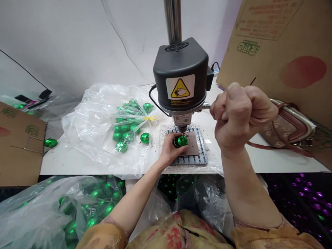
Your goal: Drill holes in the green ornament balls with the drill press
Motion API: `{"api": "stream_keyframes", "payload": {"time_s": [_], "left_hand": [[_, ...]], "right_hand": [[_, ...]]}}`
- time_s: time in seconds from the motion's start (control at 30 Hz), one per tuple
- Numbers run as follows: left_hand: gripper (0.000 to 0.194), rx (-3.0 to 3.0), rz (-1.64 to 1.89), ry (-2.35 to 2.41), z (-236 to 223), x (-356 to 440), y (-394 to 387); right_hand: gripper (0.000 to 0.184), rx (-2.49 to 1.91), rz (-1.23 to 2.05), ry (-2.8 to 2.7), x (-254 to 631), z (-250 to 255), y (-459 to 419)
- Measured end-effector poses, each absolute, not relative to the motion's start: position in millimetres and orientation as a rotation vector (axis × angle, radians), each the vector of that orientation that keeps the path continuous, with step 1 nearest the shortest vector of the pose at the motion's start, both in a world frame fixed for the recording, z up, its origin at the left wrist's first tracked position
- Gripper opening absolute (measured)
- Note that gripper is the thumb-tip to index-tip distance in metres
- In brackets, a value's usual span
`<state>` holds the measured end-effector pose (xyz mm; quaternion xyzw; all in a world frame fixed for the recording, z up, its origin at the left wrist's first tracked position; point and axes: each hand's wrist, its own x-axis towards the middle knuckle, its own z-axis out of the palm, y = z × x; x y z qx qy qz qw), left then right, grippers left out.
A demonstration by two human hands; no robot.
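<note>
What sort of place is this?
Probably a small workshop: a black drill press on a shiny metal column, glossy green faceted balls in a clear plastic bag, and a large brown cardboard box.

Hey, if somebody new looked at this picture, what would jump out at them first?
Probably the black machine in the upper middle, with its yellow warning sticker facing the viewer. Just below, the left hand holds a shiny green ball, while the right hand makes a fist at the side lever. Left of them, a clear plastic bag glitters with green balls.
</note>
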<state>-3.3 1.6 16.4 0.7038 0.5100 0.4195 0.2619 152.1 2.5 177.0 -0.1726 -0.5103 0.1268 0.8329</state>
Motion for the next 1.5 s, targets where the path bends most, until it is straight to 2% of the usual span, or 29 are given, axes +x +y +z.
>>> {"api": "stream_keyframes", "payload": {"time_s": [0.27, 1.5], "left_hand": [[0.059, 1.671, 1.165, 1.313, -4.0, 8.7, -0.7], [0.052, 1.726, 1.203, 1.203, -9.8, 6.9, 0.1]], "right_hand": [[0.05, -0.366, 0.25, -1.083, 153.0, 176.3, 6.4], [0.044, -0.222, 0.013, -1.191, 160.0, 120.4, 3.6]]}}
